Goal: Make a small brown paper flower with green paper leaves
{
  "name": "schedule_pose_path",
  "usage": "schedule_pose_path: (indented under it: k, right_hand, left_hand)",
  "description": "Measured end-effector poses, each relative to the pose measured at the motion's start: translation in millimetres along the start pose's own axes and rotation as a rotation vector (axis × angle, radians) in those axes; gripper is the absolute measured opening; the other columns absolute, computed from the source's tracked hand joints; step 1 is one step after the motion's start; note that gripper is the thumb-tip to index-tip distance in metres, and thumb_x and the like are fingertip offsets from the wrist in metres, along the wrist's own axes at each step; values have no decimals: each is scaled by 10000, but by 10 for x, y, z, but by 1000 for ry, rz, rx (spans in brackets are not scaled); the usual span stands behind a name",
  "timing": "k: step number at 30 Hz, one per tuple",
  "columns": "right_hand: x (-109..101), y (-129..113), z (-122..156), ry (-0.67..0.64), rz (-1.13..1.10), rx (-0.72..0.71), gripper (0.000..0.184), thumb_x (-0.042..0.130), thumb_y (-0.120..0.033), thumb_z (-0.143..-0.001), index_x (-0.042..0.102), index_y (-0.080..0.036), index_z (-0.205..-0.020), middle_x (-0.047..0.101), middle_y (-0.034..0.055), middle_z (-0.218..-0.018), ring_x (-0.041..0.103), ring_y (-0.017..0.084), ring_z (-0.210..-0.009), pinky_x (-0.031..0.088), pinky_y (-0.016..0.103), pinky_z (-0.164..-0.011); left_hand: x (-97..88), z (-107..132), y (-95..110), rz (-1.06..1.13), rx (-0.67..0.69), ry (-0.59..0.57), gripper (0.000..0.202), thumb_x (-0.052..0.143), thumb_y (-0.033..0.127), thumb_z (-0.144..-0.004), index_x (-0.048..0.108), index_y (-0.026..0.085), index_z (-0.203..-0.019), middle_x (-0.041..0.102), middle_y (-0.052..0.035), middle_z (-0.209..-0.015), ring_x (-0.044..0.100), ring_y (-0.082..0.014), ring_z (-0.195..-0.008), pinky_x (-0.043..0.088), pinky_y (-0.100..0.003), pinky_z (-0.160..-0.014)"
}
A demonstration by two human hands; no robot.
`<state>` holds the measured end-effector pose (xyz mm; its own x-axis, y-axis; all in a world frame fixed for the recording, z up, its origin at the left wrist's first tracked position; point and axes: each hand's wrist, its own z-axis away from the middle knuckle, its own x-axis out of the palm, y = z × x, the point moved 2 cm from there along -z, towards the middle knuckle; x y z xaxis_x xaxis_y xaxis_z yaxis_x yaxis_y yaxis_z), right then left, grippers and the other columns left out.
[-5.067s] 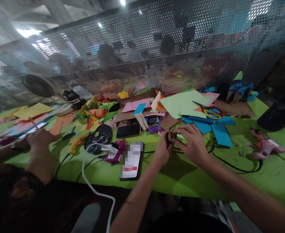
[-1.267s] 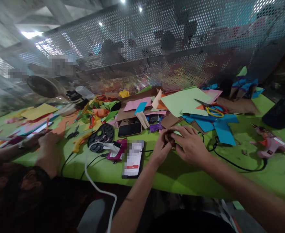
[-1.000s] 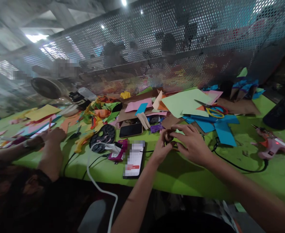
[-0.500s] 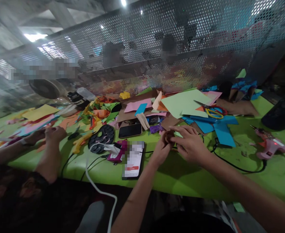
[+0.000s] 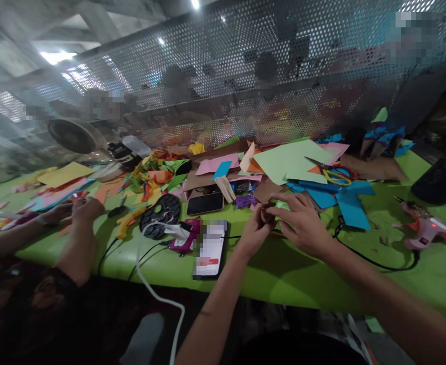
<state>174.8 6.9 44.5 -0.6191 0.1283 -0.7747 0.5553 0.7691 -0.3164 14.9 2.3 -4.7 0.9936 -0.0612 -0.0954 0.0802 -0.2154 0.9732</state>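
Note:
My left hand (image 5: 254, 234) and my right hand (image 5: 302, 223) meet over the green table (image 5: 284, 276), just beyond its front edge. Both pinch a small brown rolled paper piece (image 5: 266, 215) held between their fingertips. The left hand's fingers curl around it from the left; the right hand's fingers wrap over its top and right side. A phone with a lit screen (image 5: 210, 248) lies to the left of my left hand. Most of the brown piece is hidden by my fingers.
A pink glue gun (image 5: 424, 226) with a black cord lies at the right. Scissors (image 5: 331, 172) rest on coloured paper sheets (image 5: 291, 159) behind my hands. Another person's hands (image 5: 82, 208) work at the left. A dark phone (image 5: 205, 203), a black disc (image 5: 162, 210) and a perforated metal screen (image 5: 246, 76) are beyond.
My hands have stayed together on the brown piece, with the fingers shifting slightly around it. The other person's hands at the left moved a little closer together.

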Motion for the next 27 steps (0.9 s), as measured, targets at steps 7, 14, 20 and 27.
schedule_pose_path:
  k: [7,14,20,27]
  right_hand:
    - [118,-29,27,-37,87,-43,444,513,-96,-838,641,-271,-1225,530,83,-1407,450,306,-1230,392,495,-969]
    - [38,3,7,0,16,-16,520,487,-65,-836,617,-331,-1264,512,43,-1427,474,276,-1214,404,474,-970]
    - [-4,-10,9,-13,85,-45,428,509,-62,-807,674,-268,-1144,540,70,-1392,483,297,-1198,402,482,-945]
    - [69,-28,25,-44,153,-82,384,521,-59,-784,677,-227,-1093,542,88,-1390,472,300,-1211,391,475,-968]
  left_hand:
    - [-3,10,102,-41,28,26,253,619,195,-767,541,210,-1008,544,-1,-929,505,-156,-907,443,-276,-873]
    - [-52,-18,-90,60,-16,41,277,652,248,-774,554,218,-1031,549,-9,-977,514,-168,-982,421,-303,-942]
    - [-51,-18,-19,-7,-3,45,202,635,219,-767,563,204,-956,537,5,-903,496,-156,-898,417,-288,-892]
    - [-17,-9,74,-2,-7,-1,201,632,193,-726,536,200,-903,495,19,-824,447,-137,-786,419,-247,-748]
